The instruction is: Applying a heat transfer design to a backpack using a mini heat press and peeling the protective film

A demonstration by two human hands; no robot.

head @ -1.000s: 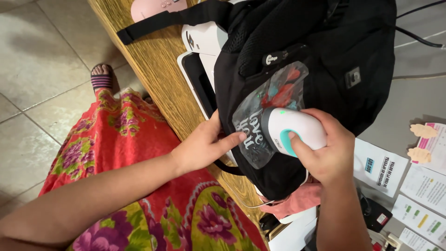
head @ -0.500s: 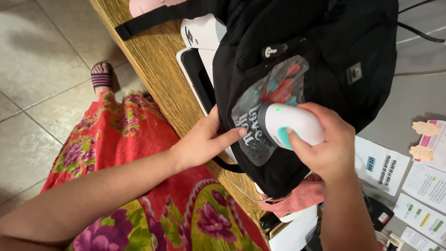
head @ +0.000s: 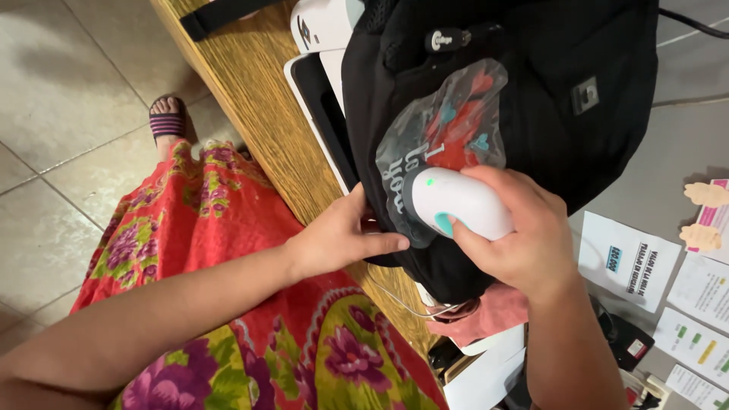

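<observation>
A small white handheld device [head: 459, 203] with a teal button and a tiny green light is gripped from above by the right hand [head: 524, 243], the fingers curled round its body and the thumb laid along its near side beside the button. The device is pressed flat onto a clear film sheet [head: 444, 129] printed with red, teal and dark shapes and some dark lettering, which lies on the front of a black backpack [head: 562, 99]. The left hand [head: 338, 239] is set just to the left of the device, its fingers held together and stretched flat, the fingertips touching the lower edge of the backpack beside the film.

The backpack is rested on a wooden table [head: 250, 114]. Above the left hand, partly hidden under the backpack, a flat white machine [head: 323, 91] with a dark panel is seen. Beyond the right hand, on the backpack's face, a small square grey patch [head: 585, 95] and a pale zip pull [head: 444, 39] are visible. Below the right wrist a pink cloth [head: 486, 315] is bunched, with a thin white cord [head: 395, 296] looped beside it.

To the right of the right forearm, several white rectangular paper notices [head: 626, 262] are fixed on a grey surface, some with blue, green or yellow marks, and two tan hand-shaped cut-outs [head: 702, 216] on a pink card are placed above them. Under the left forearm a red floral dress [head: 228, 250] is spread, and a striped sandal [head: 167, 121] is seen on the tiled floor [head: 68, 114].
</observation>
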